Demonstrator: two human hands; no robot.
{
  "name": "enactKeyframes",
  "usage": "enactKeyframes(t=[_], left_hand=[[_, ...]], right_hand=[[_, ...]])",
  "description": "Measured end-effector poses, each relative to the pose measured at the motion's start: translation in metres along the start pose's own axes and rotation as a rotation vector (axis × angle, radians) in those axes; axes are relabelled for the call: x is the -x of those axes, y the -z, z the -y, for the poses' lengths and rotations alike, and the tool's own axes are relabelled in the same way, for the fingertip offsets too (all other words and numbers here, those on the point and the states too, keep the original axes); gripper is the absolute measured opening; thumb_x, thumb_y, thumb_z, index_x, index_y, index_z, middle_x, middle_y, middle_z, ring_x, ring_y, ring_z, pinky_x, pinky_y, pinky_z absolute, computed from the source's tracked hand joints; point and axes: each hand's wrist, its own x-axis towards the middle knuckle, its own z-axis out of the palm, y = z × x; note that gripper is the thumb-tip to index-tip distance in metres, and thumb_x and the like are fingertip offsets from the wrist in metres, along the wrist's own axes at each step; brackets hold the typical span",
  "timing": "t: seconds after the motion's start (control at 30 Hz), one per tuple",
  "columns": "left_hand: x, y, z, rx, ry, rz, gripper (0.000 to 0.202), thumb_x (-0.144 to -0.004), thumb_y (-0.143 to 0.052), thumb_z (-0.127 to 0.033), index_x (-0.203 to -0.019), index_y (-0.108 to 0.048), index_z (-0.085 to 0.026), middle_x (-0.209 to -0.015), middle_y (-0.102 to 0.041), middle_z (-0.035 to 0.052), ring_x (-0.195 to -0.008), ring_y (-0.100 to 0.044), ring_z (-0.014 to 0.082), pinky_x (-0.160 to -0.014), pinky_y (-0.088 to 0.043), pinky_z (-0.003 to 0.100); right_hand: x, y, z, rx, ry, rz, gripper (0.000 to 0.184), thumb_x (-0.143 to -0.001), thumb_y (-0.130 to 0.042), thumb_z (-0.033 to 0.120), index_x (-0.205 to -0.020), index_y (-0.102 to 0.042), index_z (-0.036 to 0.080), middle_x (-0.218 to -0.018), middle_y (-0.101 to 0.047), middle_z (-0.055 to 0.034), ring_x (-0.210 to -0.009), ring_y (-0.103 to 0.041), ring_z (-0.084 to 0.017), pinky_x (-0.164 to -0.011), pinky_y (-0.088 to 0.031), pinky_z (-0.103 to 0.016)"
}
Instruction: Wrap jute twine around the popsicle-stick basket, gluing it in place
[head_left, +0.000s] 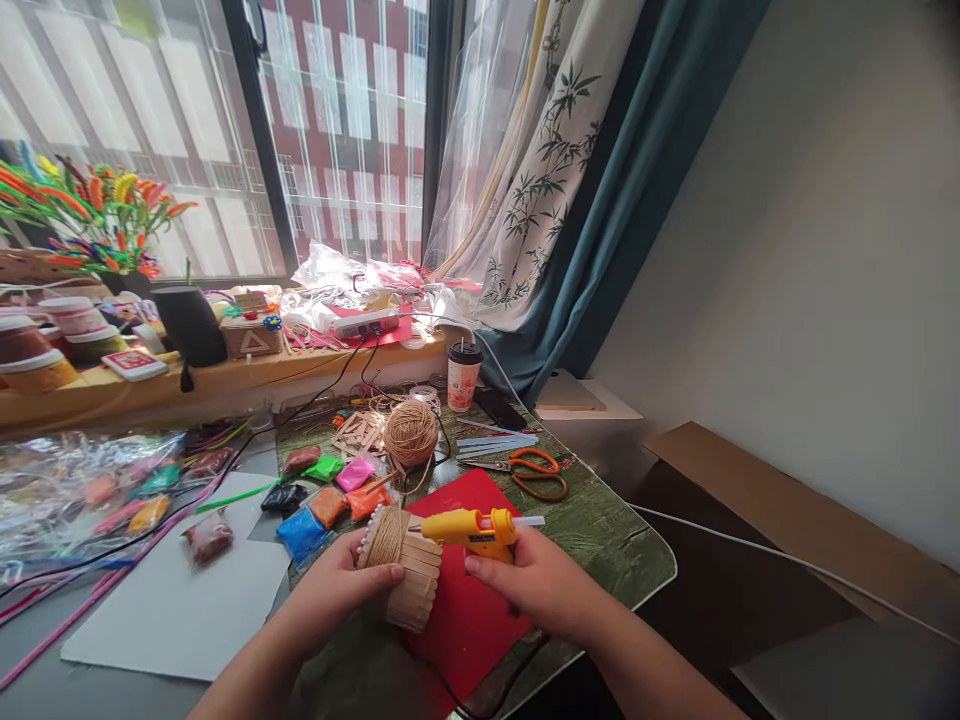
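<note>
My left hand (346, 582) is closed around a small round cup of wooden craft sticks (417, 580), tilted on its side. Jute twine (385, 541) wraps one end of it, and a row of pearl-like beads edges that rim. In my right hand (541, 582) is a yellow glue gun (466, 528) with a clear glue stick jutting from its back. The nozzle points left, at or very near the twine; whether it touches I cannot tell. Below both lies a red sheet (480, 620). A ball of twine (410, 434) sits just beyond.
Orange-handled scissors (536, 470), glue sticks (495, 443) and a paper cup (463, 378) stand toward the table's right back. Colourful clay packets (328, 505) lie left of the red sheet, beside a white board (187, 600). Black cords run across the table to a power strip (366, 323).
</note>
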Motion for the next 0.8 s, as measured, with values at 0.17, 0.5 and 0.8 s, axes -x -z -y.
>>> enactKeyframes(t=[0.17, 0.5, 0.8], left_hand=[[-0.0002, -0.0001, 0.0013, -0.02, -0.028, 0.03, 0.047, -0.071, -0.09, -0.038, -0.112, -0.077, -0.019, -0.109, -0.083, 0.0082, -0.106, -0.074, 0.0326, -0.086, -0.059, 0.034], [0.0022, -0.0036, -0.0031, -0.04, -0.021, 0.027, 0.045, -0.071, -0.09, -0.038, -0.11, -0.078, -0.018, -0.108, -0.083, 0.0092, -0.107, -0.074, 0.0359, -0.087, -0.06, 0.038], [0.0015, -0.0032, -0.003, -0.058, -0.012, 0.022, 0.047, -0.07, -0.09, -0.04, -0.11, -0.078, -0.018, -0.107, -0.083, 0.0097, -0.106, -0.074, 0.0368, -0.087, -0.06, 0.039]], right_hand=[[0.0028, -0.003, 0.0005, 0.014, -0.006, 0.05, 0.044, -0.079, -0.074, 0.054, -0.103, -0.067, 0.018, -0.06, -0.047, 0.0079, -0.048, -0.039, -0.007, -0.046, -0.035, -0.019], [0.0019, -0.0013, -0.0022, 0.013, 0.036, 0.052, 0.047, -0.079, -0.073, 0.055, -0.109, -0.067, 0.018, -0.065, -0.055, 0.0049, -0.051, -0.044, -0.009, -0.046, -0.036, -0.02], [0.0012, -0.0008, -0.0034, 0.021, 0.03, 0.01, 0.049, -0.077, -0.074, 0.055, -0.108, -0.067, 0.018, -0.065, -0.057, 0.0036, -0.05, -0.046, -0.01, -0.047, -0.036, -0.021]])
